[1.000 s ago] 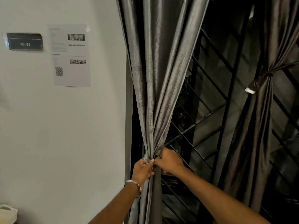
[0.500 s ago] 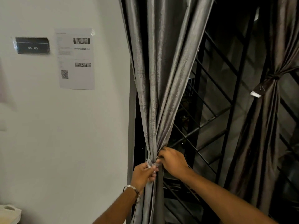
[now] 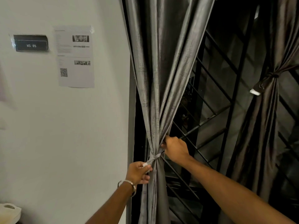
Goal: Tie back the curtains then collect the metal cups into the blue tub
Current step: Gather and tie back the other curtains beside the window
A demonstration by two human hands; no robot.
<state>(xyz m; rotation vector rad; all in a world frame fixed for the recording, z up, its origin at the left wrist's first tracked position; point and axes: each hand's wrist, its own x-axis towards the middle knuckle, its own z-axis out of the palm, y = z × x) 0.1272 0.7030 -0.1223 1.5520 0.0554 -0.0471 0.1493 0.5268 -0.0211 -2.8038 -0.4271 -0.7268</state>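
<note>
A grey curtain point(image 3: 159, 75) hangs beside the white wall, gathered to a narrow waist by a grey tie-back band point(image 3: 154, 157) wrapped around it. My left hand point(image 3: 139, 172), with a metal bangle on the wrist, pinches the band's white-tipped end at the left of the waist. My right hand point(image 3: 175, 147) grips the band's other end and the curtain's right edge just above the waist. At the right a second, darker curtain point(image 3: 265, 126) hangs tied with its own band point(image 3: 265, 80). No metal cups or blue tub are in view.
A black metal window grille point(image 3: 215, 110) with slanted bars fills the space between the two curtains. On the wall at left hang a dark sign reading WS 05 point(image 3: 31, 43) and a printed sheet point(image 3: 75, 56). A white object point(image 3: 8, 210) sits at the bottom left corner.
My two hands, close together at the waist before, have drawn apart: the left down and left, the right up and right. The band now shows cinched around the curtain.
</note>
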